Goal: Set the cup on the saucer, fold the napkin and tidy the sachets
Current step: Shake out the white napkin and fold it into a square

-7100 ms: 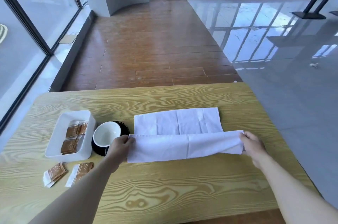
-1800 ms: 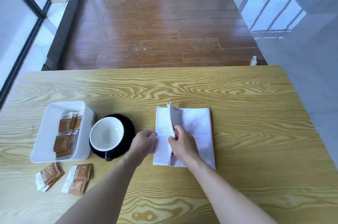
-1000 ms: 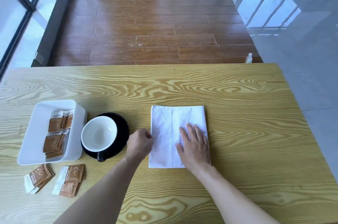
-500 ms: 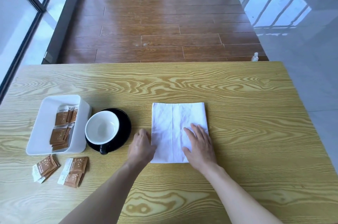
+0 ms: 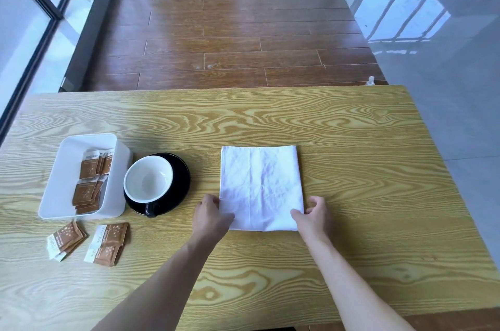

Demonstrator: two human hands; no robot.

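Layers of the folded white napkin (image 5: 261, 187) may slip askew if the left hand (image 5: 212, 213) and right hand (image 5: 313, 213), pinching its six-o'clock corners, lift unevenly off the bench (image 5: 378, 182).

Bright daylight from windows (image 5: 24, 19) — floor glare, edges warped.

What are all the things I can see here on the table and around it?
napkin: one, white, folded flat, table centre
cup: one, white inside, upright on the saucer
saucer: one, black, left of the napkin
tray: one, white, far left, holding brown sachets
loose sachets: two small brown piles on the table in front of the tray
table: one, yellow wood grain
floor: brown boards, grey tile to the right
left hand: at the napkin's near left corner
right hand: at the napkin's near right corner
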